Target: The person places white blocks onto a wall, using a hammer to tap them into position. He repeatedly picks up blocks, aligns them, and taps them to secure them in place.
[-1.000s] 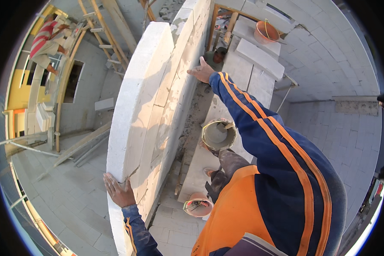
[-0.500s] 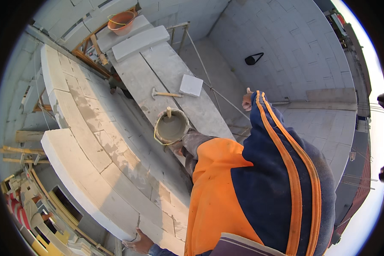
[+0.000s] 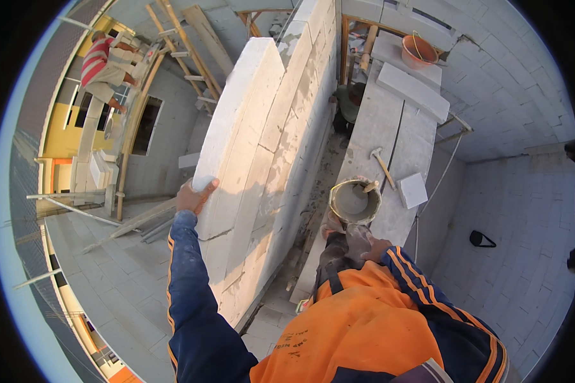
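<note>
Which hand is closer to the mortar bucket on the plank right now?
Right. The right hand is just below the mortar bucket; whether they touch is unclear. The left hand rests on the white wall block, across the wall.

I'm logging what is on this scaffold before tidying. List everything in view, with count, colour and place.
block wall: one, white, centre, top course under the left hand
mortar bucket: one, grey, on the scaffold planks
hammer: one, wooden handle, on the planks beyond the bucket
loose block: one, white, far end of the planks
tub: one, orange, far end
ladder: one, wooden, upper left
another person: one, striped top, upper left
left hand: on the wall's outer edge
right hand: near the bucket, fingers hidden
</note>
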The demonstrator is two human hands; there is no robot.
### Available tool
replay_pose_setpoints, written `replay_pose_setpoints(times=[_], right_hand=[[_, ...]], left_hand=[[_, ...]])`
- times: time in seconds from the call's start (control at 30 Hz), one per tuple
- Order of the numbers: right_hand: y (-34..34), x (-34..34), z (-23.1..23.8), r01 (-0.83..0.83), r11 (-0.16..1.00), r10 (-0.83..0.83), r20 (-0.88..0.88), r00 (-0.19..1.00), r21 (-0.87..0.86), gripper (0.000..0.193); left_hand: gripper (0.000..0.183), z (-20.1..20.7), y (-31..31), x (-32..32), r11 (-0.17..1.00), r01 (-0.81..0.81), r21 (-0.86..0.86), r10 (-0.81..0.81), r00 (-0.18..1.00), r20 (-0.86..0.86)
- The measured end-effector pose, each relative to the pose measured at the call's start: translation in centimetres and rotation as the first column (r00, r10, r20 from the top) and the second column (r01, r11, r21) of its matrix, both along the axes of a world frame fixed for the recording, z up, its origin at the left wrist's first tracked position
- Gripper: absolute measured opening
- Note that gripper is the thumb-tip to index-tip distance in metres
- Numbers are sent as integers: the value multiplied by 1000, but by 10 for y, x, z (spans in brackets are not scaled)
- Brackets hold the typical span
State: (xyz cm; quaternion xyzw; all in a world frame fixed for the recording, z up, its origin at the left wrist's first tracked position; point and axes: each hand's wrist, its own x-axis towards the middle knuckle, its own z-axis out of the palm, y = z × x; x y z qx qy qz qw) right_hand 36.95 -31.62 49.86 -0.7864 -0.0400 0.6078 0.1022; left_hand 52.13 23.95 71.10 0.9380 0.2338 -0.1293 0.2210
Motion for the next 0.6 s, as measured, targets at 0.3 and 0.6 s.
replay_pose_setpoints(times=[0.3, 0.6], right_hand=[[-18, 5, 15, 85, 989, -94, 70, 993, 120, 109], [-44, 37, -8, 309, 951, -292, 400, 869, 21, 75]], left_hand=[[109, -7, 4, 2, 999, 27, 38, -26, 1000, -16], [95, 1, -2, -2, 1000, 16, 22, -17, 999, 34]])
